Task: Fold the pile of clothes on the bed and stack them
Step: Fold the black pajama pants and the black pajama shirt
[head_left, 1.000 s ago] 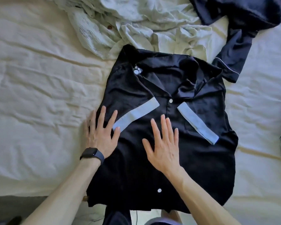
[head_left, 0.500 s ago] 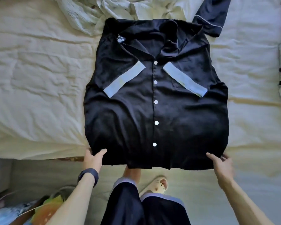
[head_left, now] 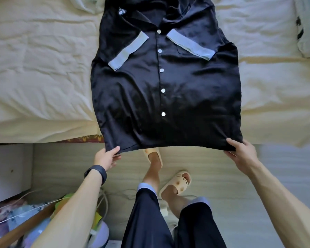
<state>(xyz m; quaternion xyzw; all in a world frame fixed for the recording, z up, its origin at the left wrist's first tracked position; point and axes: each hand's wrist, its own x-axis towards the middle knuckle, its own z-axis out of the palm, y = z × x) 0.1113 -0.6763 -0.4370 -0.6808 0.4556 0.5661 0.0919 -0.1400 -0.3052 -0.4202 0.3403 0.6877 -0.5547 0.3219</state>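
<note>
Both hands pinch the black shirt's [head_left: 168, 97] hem corners, left hand [head_left: 106, 158] and right hand [head_left: 240, 154]; its collar is cut off at the top, over the bed [head_left: 39, 68].

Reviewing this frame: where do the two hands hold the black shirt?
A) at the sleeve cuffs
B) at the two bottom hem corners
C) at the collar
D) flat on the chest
B: the left hand and the right hand each pinch a bottom corner of the black shirt, past the bed edge.
</note>
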